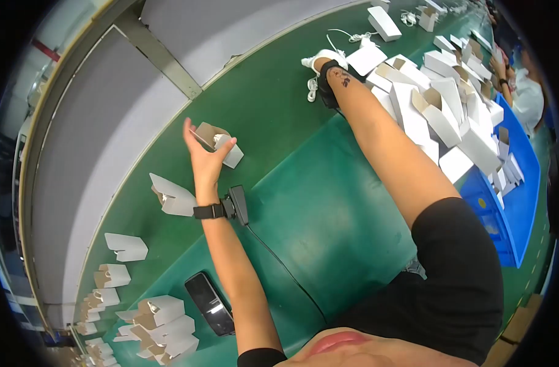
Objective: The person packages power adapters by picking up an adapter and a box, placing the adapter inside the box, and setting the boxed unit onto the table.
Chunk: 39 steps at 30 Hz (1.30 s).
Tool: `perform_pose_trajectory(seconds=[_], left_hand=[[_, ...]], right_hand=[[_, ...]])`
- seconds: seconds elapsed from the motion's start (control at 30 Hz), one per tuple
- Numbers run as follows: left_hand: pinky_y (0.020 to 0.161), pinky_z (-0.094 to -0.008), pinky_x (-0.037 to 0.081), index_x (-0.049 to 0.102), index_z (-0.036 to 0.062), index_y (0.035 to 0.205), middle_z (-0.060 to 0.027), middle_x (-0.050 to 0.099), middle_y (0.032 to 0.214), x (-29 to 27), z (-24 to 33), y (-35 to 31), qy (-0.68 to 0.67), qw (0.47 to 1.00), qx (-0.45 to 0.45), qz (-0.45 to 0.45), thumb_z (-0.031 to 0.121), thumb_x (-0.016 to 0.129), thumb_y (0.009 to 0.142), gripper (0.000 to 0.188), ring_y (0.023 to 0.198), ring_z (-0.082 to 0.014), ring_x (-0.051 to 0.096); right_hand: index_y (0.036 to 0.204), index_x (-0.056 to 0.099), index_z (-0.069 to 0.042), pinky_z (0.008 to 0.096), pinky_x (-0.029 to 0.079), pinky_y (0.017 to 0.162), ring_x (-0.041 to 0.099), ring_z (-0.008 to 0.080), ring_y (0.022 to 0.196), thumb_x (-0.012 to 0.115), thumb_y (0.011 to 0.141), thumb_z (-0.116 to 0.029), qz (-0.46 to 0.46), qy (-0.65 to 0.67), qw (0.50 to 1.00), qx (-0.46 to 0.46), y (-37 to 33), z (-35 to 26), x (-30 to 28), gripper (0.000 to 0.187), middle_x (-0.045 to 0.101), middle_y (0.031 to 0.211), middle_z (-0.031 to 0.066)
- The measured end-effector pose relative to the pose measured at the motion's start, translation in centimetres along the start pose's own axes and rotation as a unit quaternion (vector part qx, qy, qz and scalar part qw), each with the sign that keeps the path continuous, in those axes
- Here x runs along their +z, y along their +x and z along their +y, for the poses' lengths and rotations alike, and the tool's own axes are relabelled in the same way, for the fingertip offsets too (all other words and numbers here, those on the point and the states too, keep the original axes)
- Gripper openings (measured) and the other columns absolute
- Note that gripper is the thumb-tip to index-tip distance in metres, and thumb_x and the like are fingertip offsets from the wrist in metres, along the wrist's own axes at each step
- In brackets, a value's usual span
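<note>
My left hand (207, 160) spans a small white box (233, 156) with a brown inside, thumb on one side and fingers along its raised flap. Something white shows within that box. Reaching to the far side of the table, my right hand (323, 63) closes around a white cable bundle (337, 58); its fingertips are mostly hidden. A coiled white cable (312, 90) lies just below this hand, and a white box (366, 59) lies to its right. Another open white box (172, 197) stands near my left wrist.
White boxes are heaped (438, 116) at the right, beside a blue bin (516, 229). More open boxes (163, 327) stand at lower left, near a black phone (207, 303). A black cord (282, 260) crosses the green mat (328, 214). A co-worker (527, 101) is at far right.
</note>
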<state>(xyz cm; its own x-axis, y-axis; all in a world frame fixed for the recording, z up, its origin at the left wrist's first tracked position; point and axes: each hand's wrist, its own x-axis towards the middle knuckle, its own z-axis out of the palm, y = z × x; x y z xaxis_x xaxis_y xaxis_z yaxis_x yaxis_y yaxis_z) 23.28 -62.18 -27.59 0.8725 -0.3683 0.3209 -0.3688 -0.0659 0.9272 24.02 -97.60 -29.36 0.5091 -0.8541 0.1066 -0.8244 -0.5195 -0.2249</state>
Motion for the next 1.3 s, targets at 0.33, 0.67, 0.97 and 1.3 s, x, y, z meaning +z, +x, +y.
perform_pose_trajectory(seconds=[0.33, 0.67, 0.97, 1.3], left_hand=[[0.092, -0.0340, 0.041, 0.041, 0.0014, 0.129, -0.0170, 0.049, 0.128, 6.8, 4.3, -1.7, -0.159, 0.957, -0.075, -0.231, 0.033, 0.060, 0.087, 0.056, 0.111, -0.0258, 0.053], [0.093, -0.0419, 0.041, 0.041, -0.0026, 0.122, -0.0184, 0.053, 0.115, 16.7, 7.2, -2.9, -0.687, 0.658, -0.298, -0.086, 0.049, 0.048, 0.090, 0.061, 0.103, -0.0270, 0.054], [0.094, -0.0379, 0.041, 0.050, -0.0005, 0.113, -0.0131, 0.052, 0.113, 17.7, 8.6, -8.4, -0.502, 0.824, -0.208, -0.159, 0.041, 0.047, 0.093, 0.047, 0.106, -0.0233, 0.050], [0.105, -0.0384, 0.033, 0.032, 0.0081, 0.140, -0.0163, 0.042, 0.135, 20.9, 10.4, -15.2, -0.437, 0.803, -0.271, -0.301, 0.042, 0.047, 0.093, 0.060, 0.125, -0.0280, 0.040]], right_hand=[[0.102, 0.055, -0.013, 0.0349, 0.047, 0.079, 0.055, 0.0202, 0.090, 0.058, 0.083, -0.022, -0.284, 0.721, 0.631, 0.028, -1.4, -0.1, -2.3, 0.021, 0.055, 0.097, 0.0033], [0.082, 0.054, -0.007, 0.0314, 0.050, 0.067, 0.058, 0.0163, 0.072, 0.067, 0.080, -0.027, -0.272, 0.741, 0.523, -0.320, -16.2, 7.3, -13.2, 0.024, 0.057, 0.076, 0.0008], [0.091, 0.063, -0.005, 0.0369, 0.049, 0.069, 0.057, 0.0250, 0.078, 0.072, 0.070, -0.030, -0.047, 0.496, 0.794, -0.350, -26.3, 17.0, -13.7, 0.034, 0.057, 0.081, 0.0082], [0.126, 0.045, -0.004, 0.0278, 0.046, 0.080, 0.056, 0.0168, 0.096, 0.079, 0.064, -0.023, -0.040, 0.442, 0.845, -0.299, -30.1, 21.1, -9.2, 0.073, 0.057, 0.105, 0.0089]])
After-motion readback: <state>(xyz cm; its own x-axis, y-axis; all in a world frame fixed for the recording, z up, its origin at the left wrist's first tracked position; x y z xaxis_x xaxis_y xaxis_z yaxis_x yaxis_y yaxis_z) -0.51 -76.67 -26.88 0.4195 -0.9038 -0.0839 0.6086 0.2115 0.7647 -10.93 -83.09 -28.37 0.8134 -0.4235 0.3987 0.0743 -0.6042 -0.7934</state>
